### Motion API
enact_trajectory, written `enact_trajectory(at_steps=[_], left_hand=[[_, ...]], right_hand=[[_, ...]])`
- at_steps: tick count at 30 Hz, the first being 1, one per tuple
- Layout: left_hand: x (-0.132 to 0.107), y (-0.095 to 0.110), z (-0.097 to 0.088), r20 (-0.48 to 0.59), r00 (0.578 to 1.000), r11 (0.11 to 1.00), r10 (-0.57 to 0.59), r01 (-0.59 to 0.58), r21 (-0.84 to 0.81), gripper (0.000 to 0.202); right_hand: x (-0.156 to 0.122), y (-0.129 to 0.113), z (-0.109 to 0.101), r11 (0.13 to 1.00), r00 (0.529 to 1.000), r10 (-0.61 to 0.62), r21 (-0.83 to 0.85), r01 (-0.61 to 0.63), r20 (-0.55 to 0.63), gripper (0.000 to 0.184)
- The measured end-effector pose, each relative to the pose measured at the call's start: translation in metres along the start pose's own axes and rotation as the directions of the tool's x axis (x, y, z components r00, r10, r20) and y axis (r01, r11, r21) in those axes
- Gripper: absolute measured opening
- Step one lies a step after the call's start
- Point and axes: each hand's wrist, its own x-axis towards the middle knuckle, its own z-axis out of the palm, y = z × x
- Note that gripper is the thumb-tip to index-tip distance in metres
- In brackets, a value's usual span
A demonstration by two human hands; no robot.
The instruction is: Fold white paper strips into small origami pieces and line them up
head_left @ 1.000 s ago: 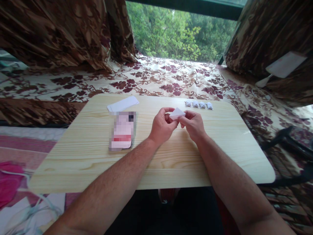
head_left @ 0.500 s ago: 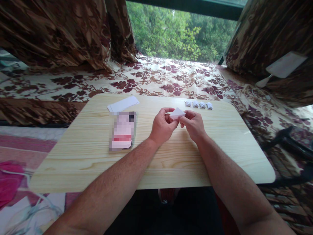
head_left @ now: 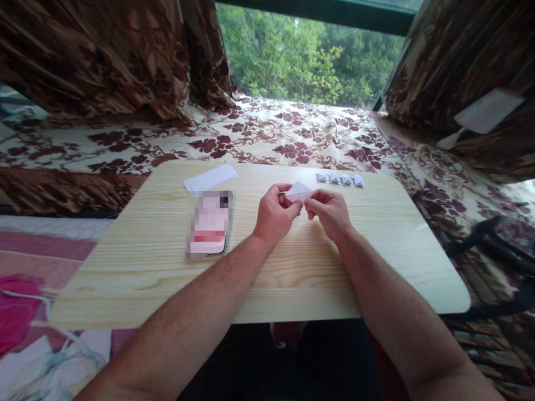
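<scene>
With the worktop (head_left: 309,267) read as a clock dial, twelve at the window side, four small folded paper pieces (head_left: 334,178) stand in a row towards one o'clock, apparently finished. A fifth paper piece (head_left: 297,190), just past twelve, looks only part-folded: a flat, pointed shape, not yet raised like those four. The left hand (head_left: 276,214) grips its left side; the right hand (head_left: 330,210) pinches its right corner. Flat paper strips (head_left: 211,178) at eleven seem unworked; their count is unclear. The phone (head_left: 211,217) near ten is blurred into blocks, so no brand or lettering reads. A white mark (head_left: 281,345) below six is too small to decipher.
</scene>
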Motion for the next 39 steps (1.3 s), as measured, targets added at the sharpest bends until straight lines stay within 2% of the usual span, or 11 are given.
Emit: enact_trajectory(at_steps=[12, 20, 28, 39], left_hand=[[0.0010, -0.0008, -0.0005, -0.032, 0.999, 1.000, 0.004, -0.003, 0.015, 0.044], [0.0014, -0.0010, -0.0005, -0.012, 1.000, 1.000, 0.021, -0.021, -0.003, 0.042], [0.0008, 0.0008, -0.0006, -0.020, 1.000, 1.000, -0.004, 0.003, -0.014, 0.045], [-0.0002, 0.0013, 0.0004, 0.001, 1.000, 1.000, 0.009, -0.009, -0.001, 0.040]], right_hand=[[0.0010, 0.0013, -0.0009, 0.999, 0.999, 0.034, 0.009, -0.034, 0.008, 0.007], [-0.0004, -0.0023, -0.0018, 0.999, 1.000, 0.013, -0.043, -0.013, 0.007, 0.012], [0.0007, -0.0005, -0.0025, 1.000, 1.000, 0.020, 0.002, -0.020, 0.013, 0.007], [0.0004, -0.0015, -0.0030, 0.999, 1.000, 0.019, -0.050, -0.019, -0.002, 0.009]])
